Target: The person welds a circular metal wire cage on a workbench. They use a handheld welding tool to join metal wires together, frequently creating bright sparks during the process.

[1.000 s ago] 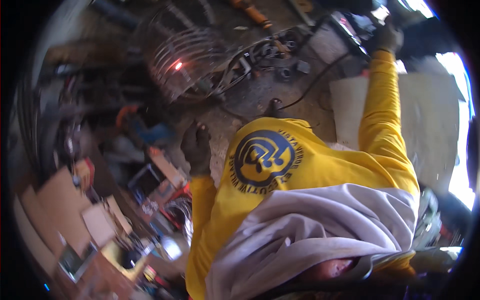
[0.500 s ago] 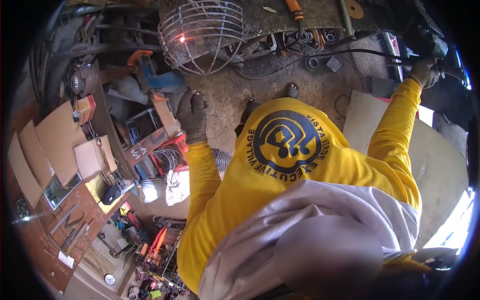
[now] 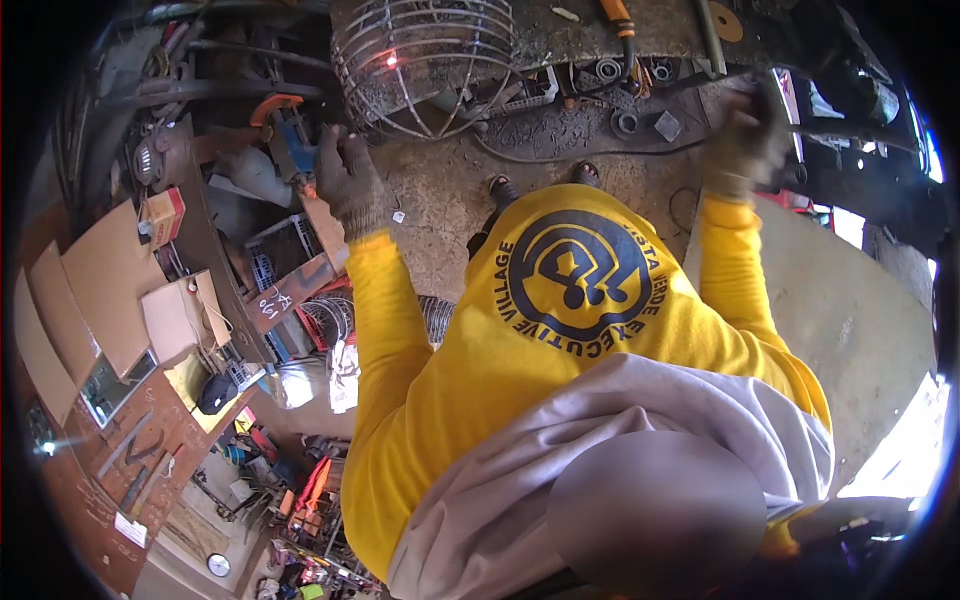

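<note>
My left hand [image 3: 350,185], in a dark knitted glove, is raised with nothing visible in it. Its fingers point away from me, partly apart. Just beyond it, a round cage of thin metal rods [image 3: 430,75] sits on the dark workbench [image 3: 560,50], with a small red glow showing through the bars. My gloved right hand [image 3: 745,155] is smeared by motion at the bench's right side. A dark shape [image 3: 768,100] lies right at its fingertips; whether it is gripped I cannot tell. A black cable [image 3: 560,155] runs below the bench edge toward this hand.
An orange-handled tool [image 3: 617,20] and a metal pipe [image 3: 710,40] lie on the bench. Below are metal rings [image 3: 624,122] and scraps. At left stand a blue and orange tool [image 3: 290,140], cardboard [image 3: 115,290] and a brown table [image 3: 120,520]. A pale sheet [image 3: 830,310] leans at right.
My right hand has swung left, toward my middle, from the dark equipment at far right. The left hand has moved left and farther out. The cable's run has shifted. The view has shifted slightly.
</note>
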A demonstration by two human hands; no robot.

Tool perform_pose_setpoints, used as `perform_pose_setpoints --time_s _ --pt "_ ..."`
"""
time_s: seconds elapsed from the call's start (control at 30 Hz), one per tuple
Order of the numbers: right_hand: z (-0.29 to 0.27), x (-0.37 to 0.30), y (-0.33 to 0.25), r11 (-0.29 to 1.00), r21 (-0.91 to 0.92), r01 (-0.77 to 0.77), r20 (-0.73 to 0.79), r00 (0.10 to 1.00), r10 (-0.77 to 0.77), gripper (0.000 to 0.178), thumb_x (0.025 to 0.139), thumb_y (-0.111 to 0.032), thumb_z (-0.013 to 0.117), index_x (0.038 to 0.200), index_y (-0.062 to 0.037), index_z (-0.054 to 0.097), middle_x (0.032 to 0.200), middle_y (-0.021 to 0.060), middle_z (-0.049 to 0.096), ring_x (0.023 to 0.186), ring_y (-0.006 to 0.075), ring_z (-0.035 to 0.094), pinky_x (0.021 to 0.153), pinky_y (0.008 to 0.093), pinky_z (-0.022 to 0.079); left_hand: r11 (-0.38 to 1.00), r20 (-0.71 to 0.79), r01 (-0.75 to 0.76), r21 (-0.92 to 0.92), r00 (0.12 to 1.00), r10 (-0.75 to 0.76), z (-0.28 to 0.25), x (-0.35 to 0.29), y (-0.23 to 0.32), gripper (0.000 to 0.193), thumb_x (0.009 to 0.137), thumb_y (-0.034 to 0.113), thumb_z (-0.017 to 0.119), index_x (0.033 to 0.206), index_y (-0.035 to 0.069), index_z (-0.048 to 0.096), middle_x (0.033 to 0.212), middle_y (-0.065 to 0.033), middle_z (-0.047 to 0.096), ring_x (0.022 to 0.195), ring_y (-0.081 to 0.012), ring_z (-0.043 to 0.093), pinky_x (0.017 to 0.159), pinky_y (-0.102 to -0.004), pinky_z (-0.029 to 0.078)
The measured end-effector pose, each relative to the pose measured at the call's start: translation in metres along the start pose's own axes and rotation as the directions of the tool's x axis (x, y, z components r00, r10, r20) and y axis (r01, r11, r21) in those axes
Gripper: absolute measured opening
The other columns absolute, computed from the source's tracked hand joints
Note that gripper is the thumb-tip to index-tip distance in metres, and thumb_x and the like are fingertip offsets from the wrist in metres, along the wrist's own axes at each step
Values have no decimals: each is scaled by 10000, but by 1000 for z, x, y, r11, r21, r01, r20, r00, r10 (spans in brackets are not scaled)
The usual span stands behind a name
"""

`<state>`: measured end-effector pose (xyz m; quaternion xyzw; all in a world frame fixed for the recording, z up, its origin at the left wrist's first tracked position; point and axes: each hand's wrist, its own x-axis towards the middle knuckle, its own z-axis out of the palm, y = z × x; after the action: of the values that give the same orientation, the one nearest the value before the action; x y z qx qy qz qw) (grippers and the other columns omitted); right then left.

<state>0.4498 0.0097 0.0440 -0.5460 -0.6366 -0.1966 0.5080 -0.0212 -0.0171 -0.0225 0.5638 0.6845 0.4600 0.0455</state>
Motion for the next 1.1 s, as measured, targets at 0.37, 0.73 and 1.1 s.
perform_pose_setpoints --time_s 0.37,0.73,1.1 --pt "121 -40 -124 945 163 -282 745 664 69 297 939 -390 626 1147 -195 709 900 150 708 845 381 685 740 452 555 967 224 -207 149 959 171 1 37 -19 275 950 251 644 1141 60 694 1108 -182 706 1022 -381 668 887 -424 529" --pt "110 -17 -165 986 -165 -17 856 494 152 245 889 -294 650 1057 -117 672 887 186 709 803 387 707 662 475 566 938 292 -297 178 926 238 -1 45 -28 273 935 285 653 1065 57 727 1055 -162 724 970 -366 682 850 -421 532" --pt "111 -19 -175 986 -168 11 890 433 147 192 934 -182 520 1041 -57 619 847 204 710 777 396 711 650 499 565 928 293 -335 162 914 279 -1 47 -19 265 938 285 641 1060 61 712 1014 -173 718 931 -376 680 806 -430 532"
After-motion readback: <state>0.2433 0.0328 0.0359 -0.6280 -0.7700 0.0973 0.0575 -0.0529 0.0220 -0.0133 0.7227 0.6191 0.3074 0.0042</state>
